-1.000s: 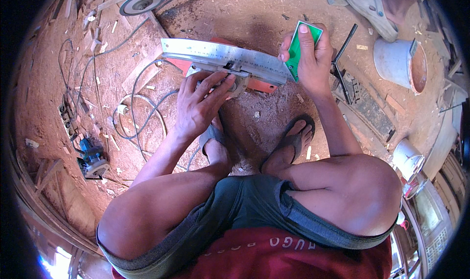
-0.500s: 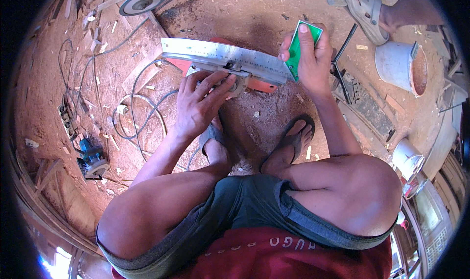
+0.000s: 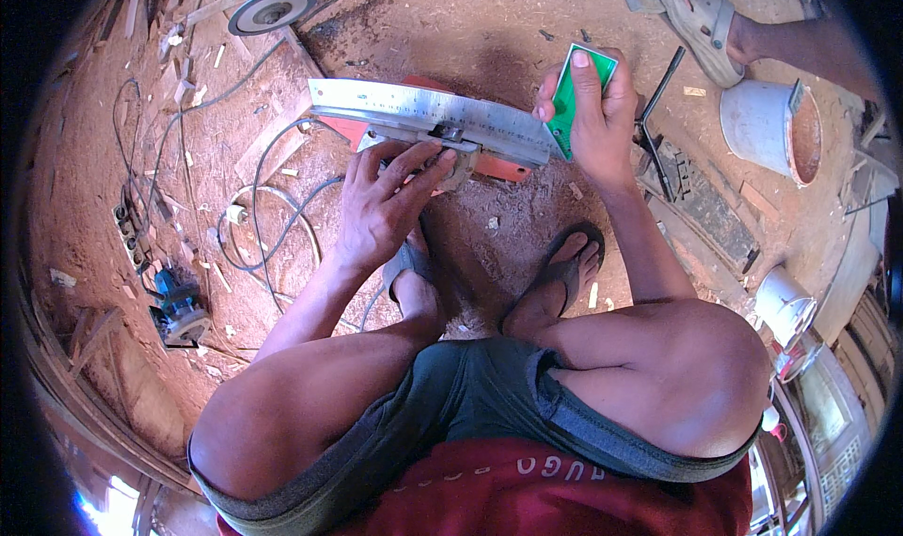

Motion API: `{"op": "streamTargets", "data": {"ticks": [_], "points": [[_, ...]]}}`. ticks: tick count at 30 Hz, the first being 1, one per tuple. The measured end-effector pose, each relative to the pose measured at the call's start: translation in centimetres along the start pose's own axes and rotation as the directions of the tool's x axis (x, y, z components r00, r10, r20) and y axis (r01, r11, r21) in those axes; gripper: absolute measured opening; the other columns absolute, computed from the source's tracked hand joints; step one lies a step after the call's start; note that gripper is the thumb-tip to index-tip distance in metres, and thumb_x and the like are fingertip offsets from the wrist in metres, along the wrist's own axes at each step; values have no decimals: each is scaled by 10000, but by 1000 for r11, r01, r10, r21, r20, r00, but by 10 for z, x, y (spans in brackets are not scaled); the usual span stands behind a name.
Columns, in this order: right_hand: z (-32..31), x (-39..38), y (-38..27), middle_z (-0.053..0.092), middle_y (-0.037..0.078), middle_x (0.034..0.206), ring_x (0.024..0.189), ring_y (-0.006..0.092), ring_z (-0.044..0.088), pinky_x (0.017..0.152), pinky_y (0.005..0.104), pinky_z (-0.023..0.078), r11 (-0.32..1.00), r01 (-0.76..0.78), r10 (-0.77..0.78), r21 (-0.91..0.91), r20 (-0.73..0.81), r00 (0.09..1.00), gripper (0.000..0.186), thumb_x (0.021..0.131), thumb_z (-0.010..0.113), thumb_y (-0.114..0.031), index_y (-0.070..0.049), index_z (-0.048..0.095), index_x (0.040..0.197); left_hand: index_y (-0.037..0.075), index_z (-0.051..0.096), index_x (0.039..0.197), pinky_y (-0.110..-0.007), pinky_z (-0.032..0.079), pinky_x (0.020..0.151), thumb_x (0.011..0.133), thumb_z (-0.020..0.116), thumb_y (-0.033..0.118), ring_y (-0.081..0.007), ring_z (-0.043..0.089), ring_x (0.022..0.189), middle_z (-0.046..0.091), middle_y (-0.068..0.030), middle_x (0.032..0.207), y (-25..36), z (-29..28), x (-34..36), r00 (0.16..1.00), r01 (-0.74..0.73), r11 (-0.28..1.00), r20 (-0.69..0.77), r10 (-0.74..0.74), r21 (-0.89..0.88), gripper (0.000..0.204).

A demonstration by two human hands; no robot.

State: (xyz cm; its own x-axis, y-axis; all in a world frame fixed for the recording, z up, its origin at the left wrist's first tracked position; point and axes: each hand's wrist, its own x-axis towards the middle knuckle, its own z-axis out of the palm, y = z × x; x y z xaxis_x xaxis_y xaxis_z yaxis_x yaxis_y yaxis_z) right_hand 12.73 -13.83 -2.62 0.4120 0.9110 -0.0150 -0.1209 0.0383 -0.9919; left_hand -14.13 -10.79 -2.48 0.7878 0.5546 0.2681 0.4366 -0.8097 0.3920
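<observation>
A long silver metal strip with ruler-like marks lies slantwise over a red power tool. My left hand is closed at the tool's near side, its fingertips on a metal fitting below the strip; its thumb is mostly hidden. A flat green piece with a pale edge is in my right hand, the thumb laid along its face. Its lower tip is beside the strip's right end; I cannot tell whether the two are joined.
A disc-fitted power tool lies at the far left, a teal power tool at the left. Cords loop across the dusty floor. On the right are a black metal bar and a white bucket. Another person's shod foot is beyond.
The strip's right end has dropped slightly toward me and shifted a little left from the green piece. Both hands keep their holds with barely any movement.
</observation>
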Motion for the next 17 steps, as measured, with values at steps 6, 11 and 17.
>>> {"op": "streamTargets", "data": {"ticks": [6, 11, 17], "points": [[0, 3, 0, 653, 104, 770, 591, 146, 617, 567, 295, 515, 998, -33, 37, 53, -70, 997, 260, 1094, 460, -293, -36, 455, 1051, 186, 695, 1254, -402, 510, 878, 748, 795, 165, -257, 596, 1059, 641, 15, 1264, 0, 2, 0, 998, 42, 998, -37, -44, -53, 517], [-26, 34, 25, 732, 176, 968, 822, 198, 697, 721, 328, 577, 994, -71, 90, 84, -245, 965, 333, 1098, 419, -347, -20, 475, 1116, 186, 698, 1246, -405, 512, 870, 760, 808, 182, -256, 597, 1056, 643, 22, 1260, 4, -1, 3, 997, 60, 997, -38, -62, -45, 498], [-79, 52, 100, 688, 194, 1226, 1019, 238, 661, 944, 369, 528, 964, -245, 212, -98, -269, 939, 506, 1083, 467, -365, -34, 341, 1444, 191, 681, 1281, -424, 513, 876, 779, 804, 180, -265, 596, 1066, 643, 15, 1267, 3, -1, 0, 997, 77, 996, -22, -78, -47, 517]]}}
